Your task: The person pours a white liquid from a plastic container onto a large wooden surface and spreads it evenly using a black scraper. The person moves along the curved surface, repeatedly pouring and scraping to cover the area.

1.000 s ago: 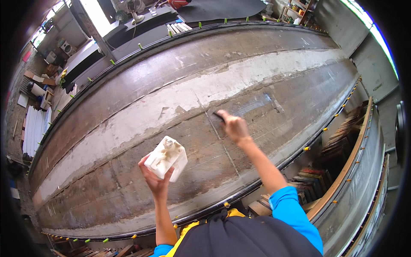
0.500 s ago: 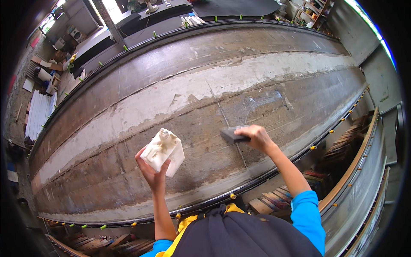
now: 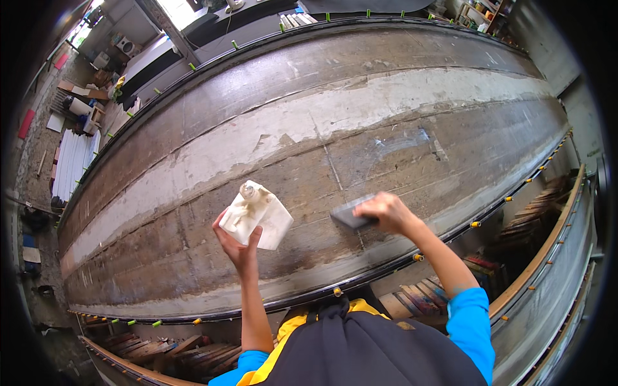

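Observation:
My left hand (image 3: 243,249) grips a white plastic jug (image 3: 273,222), with the thumb on its near side and the fingers at its left. The jug is held above the table, its capped neck pointing away from me. My right hand (image 3: 388,214), slightly smeared by motion, is closed over a dark grey flat block (image 3: 351,212). That block lies against the stained brown surface of the long table (image 3: 302,186), beside a thin pale line running across it. What the block's underside touches is hidden.
A pale whitish band (image 3: 212,157) runs lengthwise along the table. Small yellow and green clips line its raised dark edges, such as a yellow clip (image 3: 476,224) near my right arm. Wooden slats (image 3: 418,299) are stacked below the near edge. A wooden rail (image 3: 541,248) curves at the right.
My right hand has drawn the grey block a little nearer to me across the surface. The jug in my left hand has turned slightly. The whole view has shifted somewhat.

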Available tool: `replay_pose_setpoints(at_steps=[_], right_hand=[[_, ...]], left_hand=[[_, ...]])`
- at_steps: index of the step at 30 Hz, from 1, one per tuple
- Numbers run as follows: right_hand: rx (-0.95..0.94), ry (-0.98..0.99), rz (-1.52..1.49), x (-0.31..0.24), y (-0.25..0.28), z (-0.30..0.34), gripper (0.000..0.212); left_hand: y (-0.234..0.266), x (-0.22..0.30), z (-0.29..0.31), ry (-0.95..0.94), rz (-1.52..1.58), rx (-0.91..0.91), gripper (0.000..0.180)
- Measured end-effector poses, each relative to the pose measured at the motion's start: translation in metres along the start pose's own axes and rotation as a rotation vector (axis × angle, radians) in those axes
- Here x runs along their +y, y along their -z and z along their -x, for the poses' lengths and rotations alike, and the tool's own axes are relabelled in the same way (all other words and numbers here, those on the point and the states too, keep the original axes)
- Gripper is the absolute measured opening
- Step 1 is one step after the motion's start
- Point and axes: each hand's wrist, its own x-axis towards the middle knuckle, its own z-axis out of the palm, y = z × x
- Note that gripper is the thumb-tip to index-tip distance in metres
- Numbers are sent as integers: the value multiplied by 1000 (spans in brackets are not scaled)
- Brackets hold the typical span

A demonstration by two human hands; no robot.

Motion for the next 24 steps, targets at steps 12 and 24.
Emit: replay_pose_setpoints(at_steps=[12,24], right_hand=[[228,-348,350,113,57,-7,30],[178,-670,216,96,87,-4,21]], left_hand=[[-49,11,13,26,-9,45,66],[-78,18,27,-19,-62,159,65]])
